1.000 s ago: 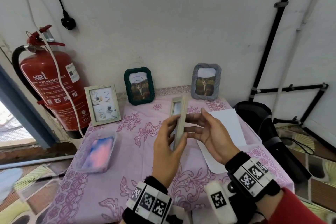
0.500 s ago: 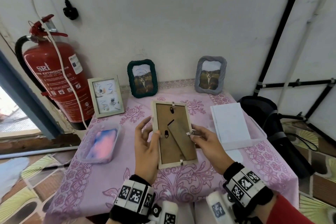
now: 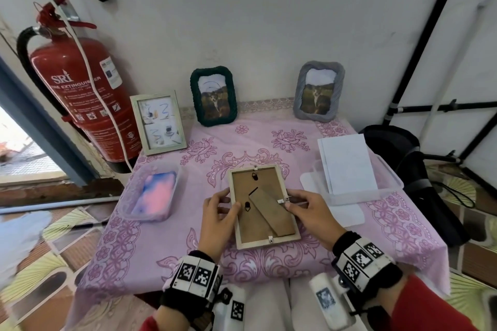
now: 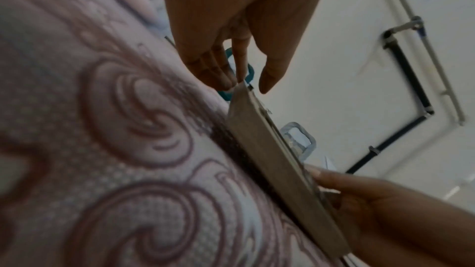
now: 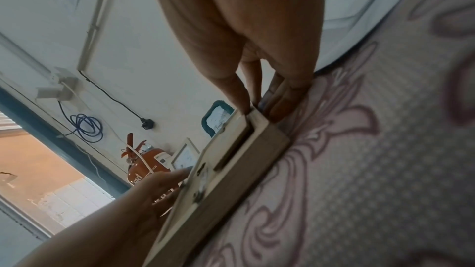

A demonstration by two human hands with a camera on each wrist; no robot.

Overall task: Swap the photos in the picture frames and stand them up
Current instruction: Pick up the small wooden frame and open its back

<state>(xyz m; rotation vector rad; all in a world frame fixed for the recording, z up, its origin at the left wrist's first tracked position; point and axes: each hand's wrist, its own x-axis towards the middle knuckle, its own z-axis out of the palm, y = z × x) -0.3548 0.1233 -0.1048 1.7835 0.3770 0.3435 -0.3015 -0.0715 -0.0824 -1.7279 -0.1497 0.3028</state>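
A pale wooden picture frame (image 3: 265, 212) lies face down, low over the pink tablecloth (image 3: 161, 244), with its brown backing board and folded stand showing. My left hand (image 3: 231, 199) pinches its left rim, thumb on top. In the left wrist view the fingers (image 4: 221, 80) touch the frame's corner (image 4: 259, 135). My right hand (image 3: 289, 199) pinches the right rim beside a metal clip (image 3: 281, 201), and in the right wrist view its thumb (image 5: 239, 96) is on top of the frame (image 5: 246, 149). A matching frame (image 3: 158, 123) stands at the back left.
A green frame (image 3: 213, 99) and a grey frame (image 3: 318, 91) lean on the back wall. A plastic tub (image 3: 150, 193) sits left, and a clear tub holding white paper (image 3: 347, 169) sits right. A red fire extinguisher (image 3: 75, 83) hangs beyond the table's left edge.
The frame was upright and edge-on between my hands. It has turned back side up and come down to the tablecloth, with both hands still on its side rims.
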